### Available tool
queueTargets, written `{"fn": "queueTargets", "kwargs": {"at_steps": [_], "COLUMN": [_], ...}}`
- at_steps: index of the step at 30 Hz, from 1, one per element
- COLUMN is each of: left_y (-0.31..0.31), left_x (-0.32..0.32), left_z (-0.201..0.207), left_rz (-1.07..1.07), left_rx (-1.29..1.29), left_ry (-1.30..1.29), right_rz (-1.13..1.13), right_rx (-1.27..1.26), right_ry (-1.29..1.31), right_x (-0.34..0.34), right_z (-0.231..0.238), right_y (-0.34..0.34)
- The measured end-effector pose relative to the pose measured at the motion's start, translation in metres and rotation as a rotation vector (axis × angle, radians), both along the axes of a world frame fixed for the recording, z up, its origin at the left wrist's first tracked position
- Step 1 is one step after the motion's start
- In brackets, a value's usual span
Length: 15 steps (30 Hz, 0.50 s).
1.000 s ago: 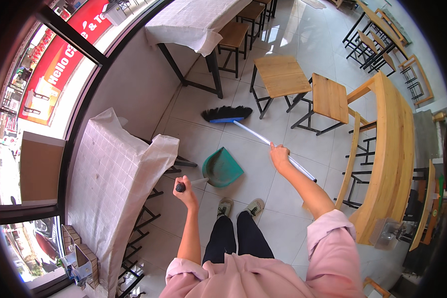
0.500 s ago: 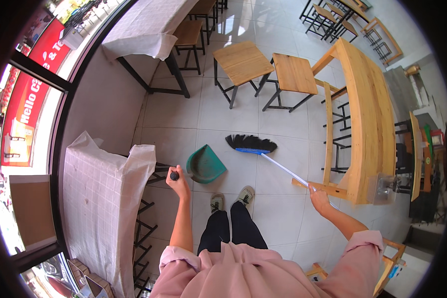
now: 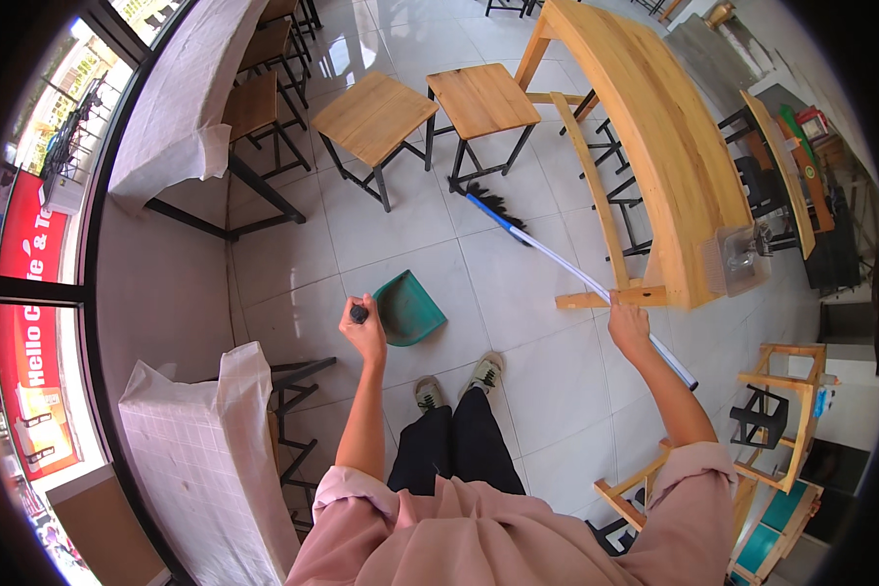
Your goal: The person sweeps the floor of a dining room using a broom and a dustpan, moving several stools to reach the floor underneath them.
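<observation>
- Left hand (image 3: 363, 330) and right hand (image 3: 631, 325) are well apart, each closed round a handle; the undersides of both grips are hidden.
- From the left fist pokes the dark handle end of a green dustpan (image 3: 412, 311); the hand covers most of its shaft. Whether the pan rests on the floor (image 3: 381, 230) or just above it, I cannot tell.
- Right fingers wrap the white shaft of a broom (image 3: 557, 256), which runs on past the forearm to a dark cap.
- The broom's blue head lies near a wooden stool (image 3: 483, 101); contact between its black bristles and the stool leg is hard to make out.
- Trouser legs partly cover the shoes (image 3: 488, 371).
- The lower edge cuts off a cloth-covered table (image 3: 190, 449).
- What the clear box (image 3: 737, 262) holds is unclear.
</observation>
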<state>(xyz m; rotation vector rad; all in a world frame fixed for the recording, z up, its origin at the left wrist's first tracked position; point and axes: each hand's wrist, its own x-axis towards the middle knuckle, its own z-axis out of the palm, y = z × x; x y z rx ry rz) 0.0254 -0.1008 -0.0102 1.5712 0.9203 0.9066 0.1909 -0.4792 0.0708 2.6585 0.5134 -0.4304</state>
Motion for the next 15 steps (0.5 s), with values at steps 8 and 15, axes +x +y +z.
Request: {"fn": "queueTargets", "kwargs": {"at_steps": [8,15], "left_y": [-0.003,0.013], "left_x": [0.001,-0.027], "left_z": [0.011,-0.014], "left_rz": [-0.073,-0.018], "left_rx": [-0.068,-0.057], "left_ry": [0.0,-0.026], "right_rz": [-0.219,-0.262], "right_rx": [0.096,0.18], "right_ry": [0.157,0.404], "right_x": [0.009,-0.076], "right_z": [-0.045,-0.024], "right_y": [0.004,0.041]}}
